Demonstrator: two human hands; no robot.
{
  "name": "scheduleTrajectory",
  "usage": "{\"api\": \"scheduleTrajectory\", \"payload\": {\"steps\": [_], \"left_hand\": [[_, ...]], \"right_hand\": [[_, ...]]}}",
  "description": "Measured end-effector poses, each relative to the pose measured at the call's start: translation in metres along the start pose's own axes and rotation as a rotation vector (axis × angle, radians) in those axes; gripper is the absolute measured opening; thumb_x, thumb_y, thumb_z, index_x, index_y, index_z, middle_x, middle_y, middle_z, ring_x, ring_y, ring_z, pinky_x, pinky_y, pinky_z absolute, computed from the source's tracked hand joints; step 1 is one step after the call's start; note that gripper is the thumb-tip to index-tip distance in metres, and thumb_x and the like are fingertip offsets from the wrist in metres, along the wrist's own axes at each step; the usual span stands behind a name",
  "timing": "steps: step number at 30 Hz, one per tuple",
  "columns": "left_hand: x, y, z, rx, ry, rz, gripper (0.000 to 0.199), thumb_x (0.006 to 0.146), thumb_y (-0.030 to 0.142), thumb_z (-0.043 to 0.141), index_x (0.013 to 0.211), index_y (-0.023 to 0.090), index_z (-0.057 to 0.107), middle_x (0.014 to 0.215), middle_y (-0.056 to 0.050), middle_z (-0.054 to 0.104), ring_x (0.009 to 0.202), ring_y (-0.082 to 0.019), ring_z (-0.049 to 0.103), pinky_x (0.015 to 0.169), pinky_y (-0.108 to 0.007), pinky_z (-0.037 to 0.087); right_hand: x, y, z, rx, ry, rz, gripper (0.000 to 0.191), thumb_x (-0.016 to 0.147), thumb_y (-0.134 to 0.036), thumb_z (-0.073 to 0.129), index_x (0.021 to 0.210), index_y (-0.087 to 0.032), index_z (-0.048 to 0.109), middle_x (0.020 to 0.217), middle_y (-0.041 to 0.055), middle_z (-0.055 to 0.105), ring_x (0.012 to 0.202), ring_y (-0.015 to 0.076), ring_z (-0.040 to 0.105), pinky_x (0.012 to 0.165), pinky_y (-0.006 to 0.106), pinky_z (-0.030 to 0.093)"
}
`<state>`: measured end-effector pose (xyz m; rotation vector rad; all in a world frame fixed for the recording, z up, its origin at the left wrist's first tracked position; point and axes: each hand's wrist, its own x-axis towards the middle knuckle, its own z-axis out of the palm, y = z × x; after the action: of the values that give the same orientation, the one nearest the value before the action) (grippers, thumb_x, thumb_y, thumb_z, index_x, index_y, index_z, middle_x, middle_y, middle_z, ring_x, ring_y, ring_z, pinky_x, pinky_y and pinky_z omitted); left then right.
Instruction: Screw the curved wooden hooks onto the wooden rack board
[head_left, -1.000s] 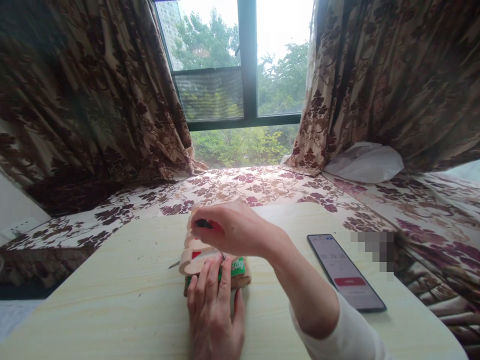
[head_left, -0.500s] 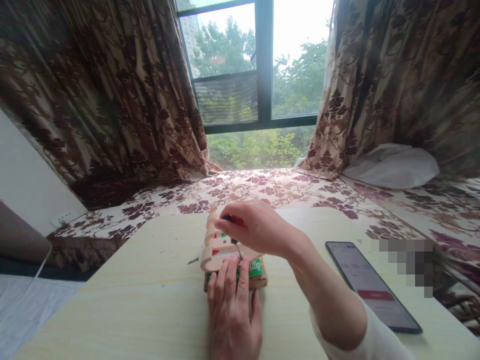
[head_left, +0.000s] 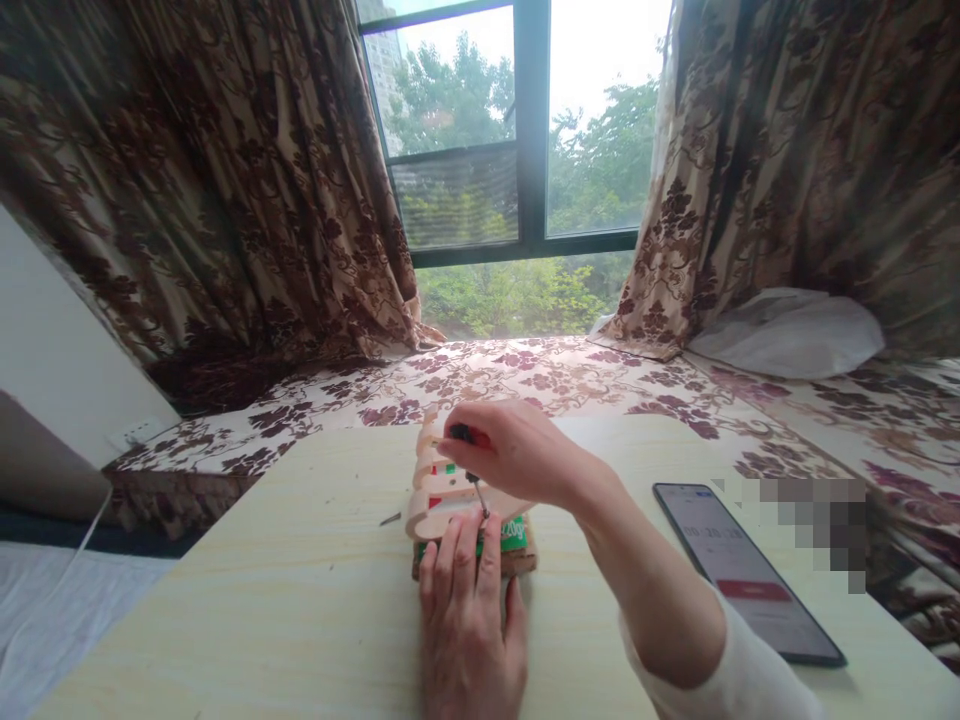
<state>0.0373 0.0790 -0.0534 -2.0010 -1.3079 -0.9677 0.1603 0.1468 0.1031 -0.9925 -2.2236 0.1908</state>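
Observation:
My right hand [head_left: 517, 450] is closed round the dark-and-red handle of a screwdriver [head_left: 481, 494], whose thin shaft slants down to a small dark screw by my left fingertips. Pale wooden slats [head_left: 442, 522] with rounded ends form a ladder-like piece. It lies over a green, red and brown box [head_left: 516, 536] printed "220g". My left hand [head_left: 469, 610] rests on the near slat and the box with its fingers stretched out, index fingertip beside the screw. Part of the wooden piece is hidden under my right hand.
On the right of the pale table [head_left: 247, 600] lies a phone [head_left: 750, 575] showing a timer. A small dark metal bit [head_left: 390, 519] sits left of the wood. Behind are a flowered cover [head_left: 525, 375], curtains, a window and a white bag [head_left: 795, 332].
The screwdriver handle has turned slightly in my right hand, with more of its dark end showing. Both hands stay in nearly the same place on the wood.

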Motion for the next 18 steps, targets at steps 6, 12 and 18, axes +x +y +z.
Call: {"api": "scheduleTrajectory", "payload": {"steps": [6, 12, 18], "left_hand": [[-0.0017, -0.0014, 0.0001, 0.017, -0.027, -0.005, 0.060, 0.081, 0.014, 0.052, 0.138, 0.014, 0.035, 0.136, -0.013, 0.049, 0.131, -0.025, 0.037, 0.110, -0.045, 0.024], [-0.0001, -0.0012, -0.0010, -0.007, -0.021, -0.012, 0.058, 0.081, 0.015, 0.052, 0.137, 0.013, 0.037, 0.135, -0.013, 0.049, 0.131, -0.025, 0.036, 0.110, -0.044, 0.024], [-0.0004, -0.0001, -0.0015, 0.004, -0.025, -0.007, 0.057, 0.080, 0.013, 0.052, 0.136, 0.013, 0.039, 0.136, -0.014, 0.049, 0.131, -0.026, 0.036, 0.110, -0.045, 0.025]], "right_hand": [[0.0023, 0.0071, 0.0016, -0.100, 0.070, 0.135, 0.024, 0.088, -0.036, 0.052, 0.074, -0.017, 0.059, 0.061, -0.0010, 0.055, 0.056, 0.0096, 0.040, 0.054, 0.025, 0.024], [-0.0035, -0.0015, -0.0054, 0.060, -0.045, -0.018, 0.023, 0.090, -0.034, 0.050, 0.080, -0.019, 0.065, 0.068, -0.0013, 0.060, 0.062, 0.0087, 0.047, 0.057, 0.023, 0.027], [0.0024, 0.0068, 0.0009, -0.067, 0.073, 0.096, 0.034, 0.089, -0.039, 0.049, 0.064, -0.017, 0.055, 0.055, -0.0035, 0.045, 0.054, 0.0082, 0.033, 0.053, 0.024, 0.022]]}}
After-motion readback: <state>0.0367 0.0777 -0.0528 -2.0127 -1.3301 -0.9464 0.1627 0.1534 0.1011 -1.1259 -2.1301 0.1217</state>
